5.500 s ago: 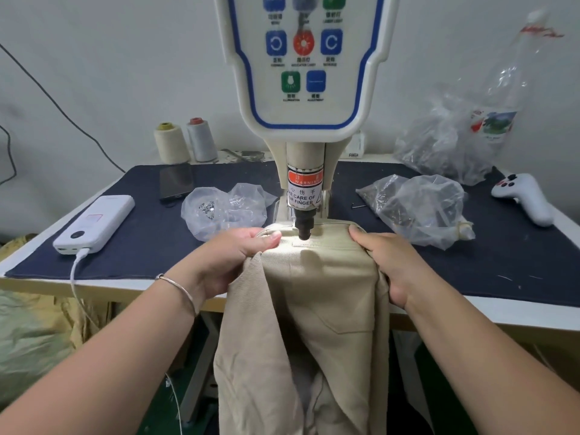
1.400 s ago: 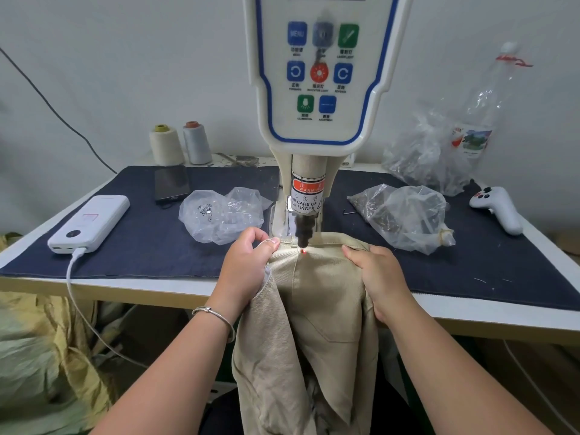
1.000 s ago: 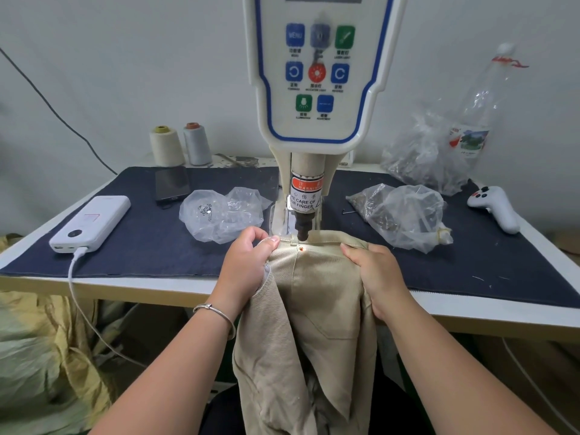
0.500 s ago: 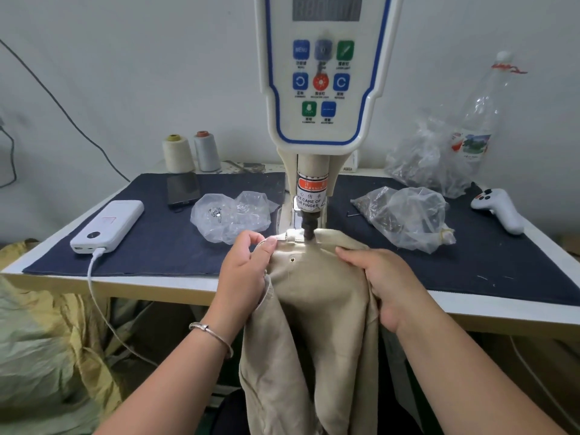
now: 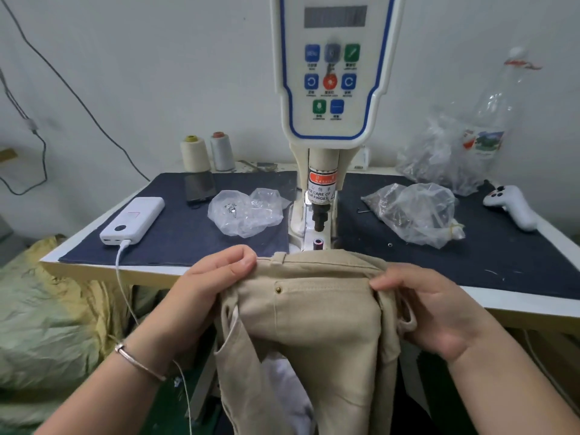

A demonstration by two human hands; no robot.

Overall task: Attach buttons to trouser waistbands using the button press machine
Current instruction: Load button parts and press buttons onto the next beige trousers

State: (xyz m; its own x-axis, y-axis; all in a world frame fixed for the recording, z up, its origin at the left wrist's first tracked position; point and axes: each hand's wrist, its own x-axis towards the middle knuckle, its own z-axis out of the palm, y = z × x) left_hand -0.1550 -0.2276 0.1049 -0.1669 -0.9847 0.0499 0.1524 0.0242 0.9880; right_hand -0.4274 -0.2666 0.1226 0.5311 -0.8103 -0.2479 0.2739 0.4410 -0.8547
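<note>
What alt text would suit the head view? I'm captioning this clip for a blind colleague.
Two hands, left hand and right hand, hold beige trousers by the waistband just in front of a button press machine, a brass button already set in the band. Plastic bags, a power bank and thread cones sit on the table.

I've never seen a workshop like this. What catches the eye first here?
The tall white button press machine with coloured keys rises at the table's centre. In front of it, the left hand and right hand grip beige trousers by the waistband, where a small brass button sits.
</note>
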